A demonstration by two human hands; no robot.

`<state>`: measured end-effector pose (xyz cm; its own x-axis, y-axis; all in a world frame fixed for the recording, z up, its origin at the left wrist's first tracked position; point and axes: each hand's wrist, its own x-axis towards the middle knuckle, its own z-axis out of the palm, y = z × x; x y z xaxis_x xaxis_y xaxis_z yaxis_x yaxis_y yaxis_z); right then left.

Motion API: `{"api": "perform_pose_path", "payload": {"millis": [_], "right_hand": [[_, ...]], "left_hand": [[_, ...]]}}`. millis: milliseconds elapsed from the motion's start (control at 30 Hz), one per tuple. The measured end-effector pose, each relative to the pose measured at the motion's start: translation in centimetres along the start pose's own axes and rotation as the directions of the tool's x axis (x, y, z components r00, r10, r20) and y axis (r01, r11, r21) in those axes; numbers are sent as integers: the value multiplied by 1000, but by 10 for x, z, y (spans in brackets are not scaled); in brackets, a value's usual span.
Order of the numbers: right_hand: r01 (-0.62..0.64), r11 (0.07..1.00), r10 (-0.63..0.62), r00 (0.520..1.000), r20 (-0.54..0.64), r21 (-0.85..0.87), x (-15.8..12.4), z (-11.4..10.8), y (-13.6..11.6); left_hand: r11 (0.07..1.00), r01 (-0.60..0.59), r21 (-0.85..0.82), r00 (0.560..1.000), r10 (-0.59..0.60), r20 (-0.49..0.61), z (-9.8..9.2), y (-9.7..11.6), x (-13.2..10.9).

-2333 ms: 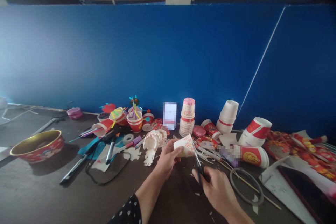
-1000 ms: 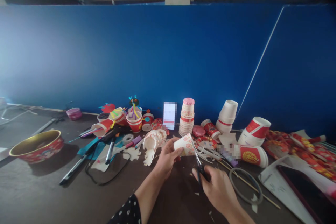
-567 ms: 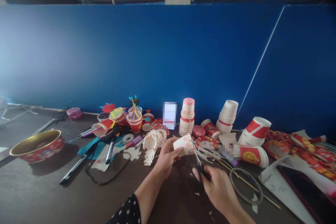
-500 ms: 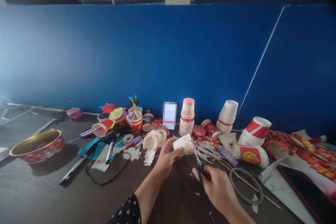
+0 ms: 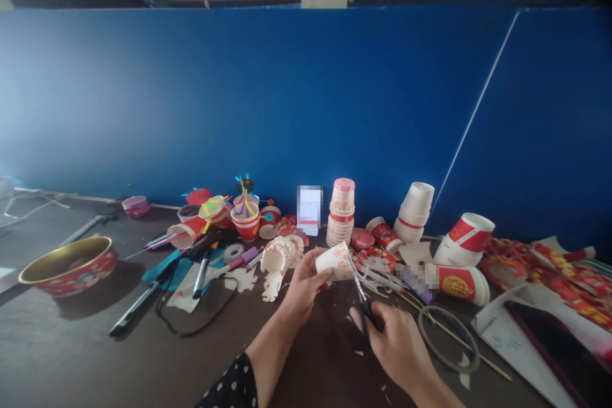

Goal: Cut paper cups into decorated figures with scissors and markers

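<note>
In the middle of the head view, my left hand is closed around a white paper cup with a pink and orange flower print. The cup lies tilted on its side, its rim turned to the right. My right hand grips a pair of scissors by the black handles. The scissor blades point up and away from me and meet the cup at its rim. Whether they are cutting into the paper I cannot tell. Small white paper scraps lie on the dark table below.
Stacked cups stand behind my hands. A gold-rimmed red bowl, a black marker and decorated cups are on the left. On the right lie a grey ring, a wooden stick and a dark phone.
Both hands stay in nearly the same place. The cup and the scissors have shifted very slightly at the rim.
</note>
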<state>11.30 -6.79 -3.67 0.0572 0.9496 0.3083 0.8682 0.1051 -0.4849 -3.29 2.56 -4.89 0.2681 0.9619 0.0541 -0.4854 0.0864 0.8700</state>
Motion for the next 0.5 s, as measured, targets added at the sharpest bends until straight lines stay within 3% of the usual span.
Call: {"api": "perform_pose_path", "payload": {"millis": [500], "right_hand": [[27, 999, -27, 1000, -6, -28, 1, -3, -2]], "left_hand": [[1000, 9, -9, 1000, -9, -4, -3, 0, 1]]}}
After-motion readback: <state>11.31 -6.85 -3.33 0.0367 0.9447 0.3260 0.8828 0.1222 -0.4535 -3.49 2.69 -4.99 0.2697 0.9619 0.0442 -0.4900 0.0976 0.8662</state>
